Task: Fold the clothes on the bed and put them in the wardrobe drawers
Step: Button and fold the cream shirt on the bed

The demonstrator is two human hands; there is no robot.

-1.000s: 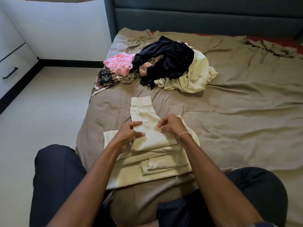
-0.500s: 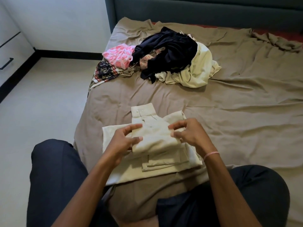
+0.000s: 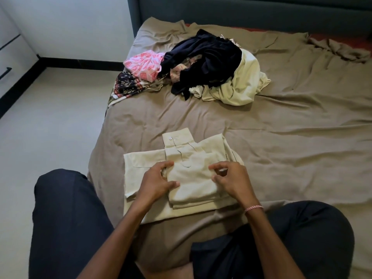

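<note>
Right hand (image 3: 231,179) lower on folded shirt (image 3: 193,185)

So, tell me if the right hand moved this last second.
Yes. The right hand, pinching the cream shirt, drew back and rightward, away from the clothes pile.

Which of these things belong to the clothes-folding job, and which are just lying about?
Job: cream folded shirt, held by left hand and right hand; heap of unfolded black, pink and pale clothes; white wardrobe drawer.
Just there: brown bedsheet; dark teal padded headboard; pale floor.
</note>
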